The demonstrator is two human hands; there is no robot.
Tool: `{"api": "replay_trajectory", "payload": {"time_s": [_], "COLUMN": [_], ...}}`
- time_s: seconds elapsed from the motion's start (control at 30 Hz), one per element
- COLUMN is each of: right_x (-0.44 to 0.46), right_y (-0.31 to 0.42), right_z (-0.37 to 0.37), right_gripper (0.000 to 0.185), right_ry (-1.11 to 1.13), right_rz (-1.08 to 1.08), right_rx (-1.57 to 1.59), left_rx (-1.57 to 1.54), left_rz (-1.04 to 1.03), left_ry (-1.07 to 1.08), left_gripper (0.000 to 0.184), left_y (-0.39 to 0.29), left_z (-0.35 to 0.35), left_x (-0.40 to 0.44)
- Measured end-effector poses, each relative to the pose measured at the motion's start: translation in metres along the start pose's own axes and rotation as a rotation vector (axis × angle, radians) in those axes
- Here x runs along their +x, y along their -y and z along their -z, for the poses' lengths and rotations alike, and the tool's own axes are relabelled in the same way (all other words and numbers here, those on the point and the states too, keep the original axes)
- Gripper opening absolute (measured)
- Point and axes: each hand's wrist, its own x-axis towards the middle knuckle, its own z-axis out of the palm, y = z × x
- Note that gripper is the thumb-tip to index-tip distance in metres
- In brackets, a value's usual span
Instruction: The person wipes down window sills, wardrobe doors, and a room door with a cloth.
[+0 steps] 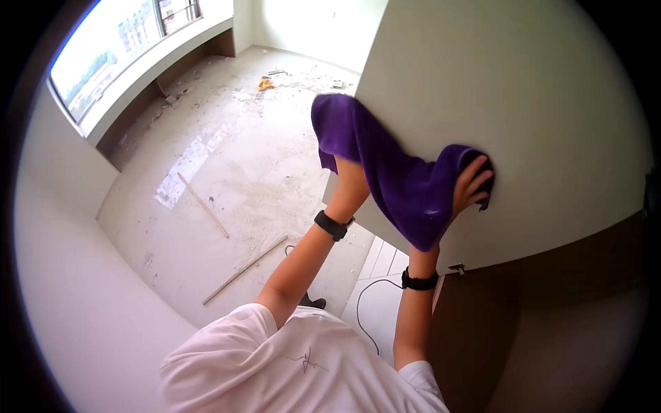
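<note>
A purple cloth (406,182) stretches between my two hands against a pale door panel (537,117). My right hand (469,186) presses one end of it to the panel's face, fingers spread, with part of the cloth bunched under the palm. At the panel's left edge, my left hand (351,177) is wrapped in the other end. The cloth covers its fingers, so their exact grip is hidden. Between the hands the cloth sags in a fold down toward my right wrist.
Below the panel is a dark brown cabinet interior (475,323), with a metal hinge (457,268) near the panel's lower edge. A thin cable (359,303) hangs by my right arm. Wood strips (244,270) and debris lie on the dusty floor (261,158). A window (110,55) is at upper left.
</note>
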Motion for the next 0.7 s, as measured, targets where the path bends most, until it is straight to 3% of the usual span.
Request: {"api": "replay_trajectory", "payload": {"time_s": [0.07, 0.13, 0.27, 0.33, 0.47, 0.53, 0.57, 0.6, 0.67, 0.7], "right_x": [-0.038, -0.071, -0.081, -0.076, -0.082, -0.103, -0.118, -0.132, -0.16, -0.172], "right_y": [0.011, 0.021, 0.044, 0.051, 0.061, 0.058, 0.05, 0.04, 0.016, 0.004], "right_z": [-0.026, -0.046, -0.065, -0.061, -0.066, -0.079, -0.085, -0.086, -0.083, -0.079], "right_gripper": [0.083, 0.076, 0.068, 0.057, 0.047, 0.048, 0.051, 0.051, 0.058, 0.066], "right_ry": [0.125, 0.299, 0.508, 0.584, 0.537, 0.639, 0.568, 0.58, 0.677, 0.684], "right_rz": [0.137, 0.16, 0.193, 0.206, 0.349, 0.398, 0.419, 0.391, 0.406, 0.382], "right_rx": [0.038, 0.13, 0.157, 0.156, 0.201, 0.143, 0.146, 0.121, 0.054, 0.037], "left_rx": [0.081, -0.217, -0.221, -0.208, -0.77, -1.024, -1.054, -0.862, -1.136, -1.474], "left_rz": [0.134, 0.435, 0.581, 0.55, 0.926, 1.107, 1.142, 0.815, 1.153, 1.429], "left_ry": [0.102, 0.093, 0.105, 0.21, 0.014, -0.15, -0.169, 0.043, 0.066, -0.166], "left_gripper": [0.065, 0.059, 0.056, 0.046, 0.041, 0.04, 0.039, 0.039, 0.041, 0.046], "left_y": [0.045, 0.065, 0.089, 0.119, 0.113, 0.106, 0.102, 0.118, 0.12, 0.112], "left_z": [0.008, 0.017, 0.028, 0.023, 0.032, 0.038, 0.038, 0.04, 0.026, 0.019], "left_x": [-0.052, -0.1, -0.147, -0.171, -0.164, -0.168, -0.174, -0.203, -0.223, -0.222]}}
